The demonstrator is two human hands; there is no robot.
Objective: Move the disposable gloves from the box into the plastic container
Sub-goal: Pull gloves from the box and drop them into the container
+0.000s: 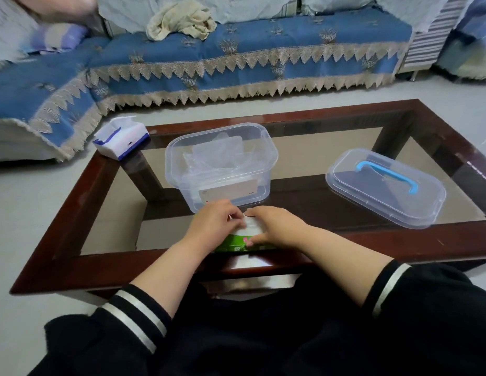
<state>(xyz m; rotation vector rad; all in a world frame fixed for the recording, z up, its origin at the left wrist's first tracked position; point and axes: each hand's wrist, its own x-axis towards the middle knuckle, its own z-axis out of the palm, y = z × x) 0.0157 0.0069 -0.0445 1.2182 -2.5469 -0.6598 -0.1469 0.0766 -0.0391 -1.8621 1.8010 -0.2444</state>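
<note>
While some clear gloves (223, 154) already lie loose inside the plastic container (221, 164), the job looks partly done, since both hands are at the green box (237, 245) by the table's near edge, seemingly drawing out more. Going left to right: a blue-and-white tissue pack (121, 137) sits on the table's far left corner, well apart from the work. The left hand (216, 223) rests on top of the box, its fingers curled and pinching a bit of white or clear film at the opening. The container stands open just beyond the box, nearly touching it. The right hand (274, 226) clasps the box's right end, thumb against its near side. The lid (385, 188) with a blue handle lies towards the right edge of the table (73, 221), clear of the short path from box to container. Nothing blocks that path; how many gloves remain in the box I cannot tell.
</note>
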